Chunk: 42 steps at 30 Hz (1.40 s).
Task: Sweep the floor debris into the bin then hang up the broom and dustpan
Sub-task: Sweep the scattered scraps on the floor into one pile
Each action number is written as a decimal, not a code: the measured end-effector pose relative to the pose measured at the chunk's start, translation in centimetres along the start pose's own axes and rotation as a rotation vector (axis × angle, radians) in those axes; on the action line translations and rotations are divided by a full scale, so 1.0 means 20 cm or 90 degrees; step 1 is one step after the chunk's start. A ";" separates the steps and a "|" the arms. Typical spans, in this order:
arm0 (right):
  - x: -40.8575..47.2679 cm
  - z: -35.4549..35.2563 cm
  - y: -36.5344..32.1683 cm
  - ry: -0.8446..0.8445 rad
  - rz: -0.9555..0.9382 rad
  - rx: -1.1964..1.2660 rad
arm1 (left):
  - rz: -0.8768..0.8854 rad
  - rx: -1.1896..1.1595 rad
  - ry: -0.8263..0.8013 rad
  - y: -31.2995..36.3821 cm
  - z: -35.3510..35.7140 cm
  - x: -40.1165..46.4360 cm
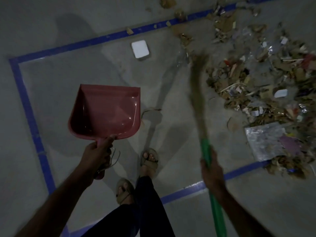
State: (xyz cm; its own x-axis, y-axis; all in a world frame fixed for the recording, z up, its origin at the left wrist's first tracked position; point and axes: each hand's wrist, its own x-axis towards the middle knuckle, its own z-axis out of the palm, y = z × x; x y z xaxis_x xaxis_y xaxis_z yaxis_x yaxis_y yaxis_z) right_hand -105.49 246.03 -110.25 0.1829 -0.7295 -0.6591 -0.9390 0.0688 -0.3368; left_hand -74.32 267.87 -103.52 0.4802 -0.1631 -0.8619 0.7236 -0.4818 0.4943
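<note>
My left hand (pixel 97 155) grips the handle of a red dustpan (pixel 106 111), held above the floor with its empty scoop facing up and away from me. My right hand (pixel 212 170) grips the green handle of a broom (pixel 199 93). Its brown bristles are blurred and reach up toward the left edge of a large debris pile (pixel 261 79) of cardboard scraps, plastic wrappers and paper on the right. No bin is in view.
Blue tape (pixel 29 110) marks a rectangle on the grey floor. A small white block (pixel 140 49) lies inside it near the far line. Loose scraps (pixel 168 1) sit beyond the tape at the top. My sandalled feet (pixel 149 159) stand between dustpan and broom.
</note>
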 end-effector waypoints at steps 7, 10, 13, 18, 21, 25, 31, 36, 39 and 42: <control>-0.25 0.45 -0.05 -0.281 -0.081 -0.185 | 0.010 0.027 0.008 0.11 -0.04 0.05; -0.07 0.39 0.02 -0.215 0.004 -0.199 | 0.019 0.073 0.003 0.10 -0.10 0.08; 0.17 0.17 0.09 -0.091 0.118 -0.140 | 0.032 0.074 0.045 0.09 -0.08 0.08; 0.40 -0.28 0.18 0.121 0.210 -0.028 | 0.016 0.030 0.039 0.11 -0.01 0.11; 0.27 -0.37 0.09 0.157 0.146 -0.016 | 0.013 0.007 0.027 0.18 0.02 0.13; 0.01 -0.22 -0.09 0.156 0.066 -0.039 | 0.019 -0.013 0.017 0.30 -0.06 0.16; -0.20 0.32 -0.49 0.018 -0.027 -0.127 | 0.022 -0.016 -0.025 0.55 -0.36 0.21; -0.27 0.69 -1.10 -0.131 -0.122 -0.186 | 0.007 0.005 -0.038 0.75 -0.74 0.31; -0.19 0.85 -1.46 -0.182 -0.192 -0.242 | 0.010 0.025 -0.043 0.85 -0.91 0.37; -0.03 0.97 -1.80 -0.232 -0.220 -0.264 | 0.009 0.035 -0.032 0.94 -1.04 0.46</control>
State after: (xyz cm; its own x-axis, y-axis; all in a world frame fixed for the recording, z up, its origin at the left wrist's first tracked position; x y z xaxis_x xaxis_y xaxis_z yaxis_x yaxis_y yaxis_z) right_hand -66.18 257.25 -110.82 0.5129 -0.3799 -0.7698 -0.8296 -0.4497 -0.3308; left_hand -45.92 275.23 -99.88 0.4634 -0.2133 -0.8601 0.6880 -0.5251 0.5009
